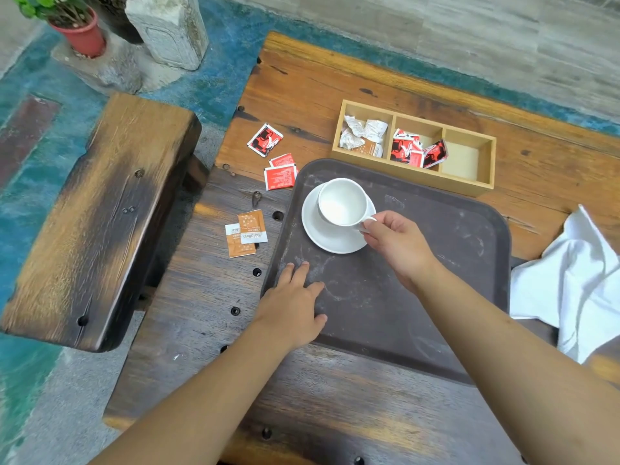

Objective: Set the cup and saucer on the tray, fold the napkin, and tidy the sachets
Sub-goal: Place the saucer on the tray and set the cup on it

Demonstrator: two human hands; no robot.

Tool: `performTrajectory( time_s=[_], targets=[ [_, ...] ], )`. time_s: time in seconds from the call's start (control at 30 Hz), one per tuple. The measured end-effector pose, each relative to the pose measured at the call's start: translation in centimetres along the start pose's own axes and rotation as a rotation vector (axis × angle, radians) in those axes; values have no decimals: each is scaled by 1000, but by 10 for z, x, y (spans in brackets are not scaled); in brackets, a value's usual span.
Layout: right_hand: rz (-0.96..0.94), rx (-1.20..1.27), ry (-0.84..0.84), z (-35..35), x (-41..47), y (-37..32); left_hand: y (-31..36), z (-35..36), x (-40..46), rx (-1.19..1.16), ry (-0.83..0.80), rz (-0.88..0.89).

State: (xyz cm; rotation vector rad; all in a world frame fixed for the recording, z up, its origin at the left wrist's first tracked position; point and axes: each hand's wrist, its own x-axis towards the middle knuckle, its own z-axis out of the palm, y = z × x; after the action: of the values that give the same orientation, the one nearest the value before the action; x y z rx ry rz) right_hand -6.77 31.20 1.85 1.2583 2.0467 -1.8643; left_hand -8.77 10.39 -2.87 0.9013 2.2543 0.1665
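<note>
Far left, off the desk (335,391), stand a wooden bench (100,213) and a potted plant (80,31). Two orange sachets (246,233) lie loose near the desk's left edge, with three red sachets (276,159) beyond them; their print is too small and inverted to read with confidence.

The left hand (295,303) rests flat and released on the near-left corner of the dark tray (436,263), fingers spread, gripping nothing. On the tray's far-left part sits the white saucer (322,236) with the empty cup (342,201) upright on it. The right hand (396,243) pinches the cup's handle.

Behind the tray, a three-compartment wooden box (416,182) holds crumpled pale sachets on the left, red ones in the middle and nothing on the right. The white napkin (577,280) lies rumpled at the desk's right edge, partly overhanging, unfolded.

Risks, as I judge them: a sideways tug on the handle could tip the cup or skate it off the saucer; the overhanging napkin could slip to the floor; sachets near the edge could be swept off by a forearm.
</note>
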Motion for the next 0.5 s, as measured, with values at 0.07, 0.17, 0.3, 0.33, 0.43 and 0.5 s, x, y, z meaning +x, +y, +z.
performTrajectory(
  time_s=[0.07,0.17,0.3,0.33,0.43,0.5],
  targets=[
    [7,11,4,-1,1,1,0,0,0,2,0,3],
    [13,33,10,-1,3,3,0,1,1,4,3,5],
    [5,42,13,-1,6,5,0,0,2,1,-5,2],
    [1,36,14,-2,6,5,0,-1,2,-2,-10,2],
    [-20,17,20,-2,7,7,-1,-4,2,-1,-14,8],
    [-34,-19,29,-3,8,9,-2,-9,3,-11,-17,16]
  ],
)
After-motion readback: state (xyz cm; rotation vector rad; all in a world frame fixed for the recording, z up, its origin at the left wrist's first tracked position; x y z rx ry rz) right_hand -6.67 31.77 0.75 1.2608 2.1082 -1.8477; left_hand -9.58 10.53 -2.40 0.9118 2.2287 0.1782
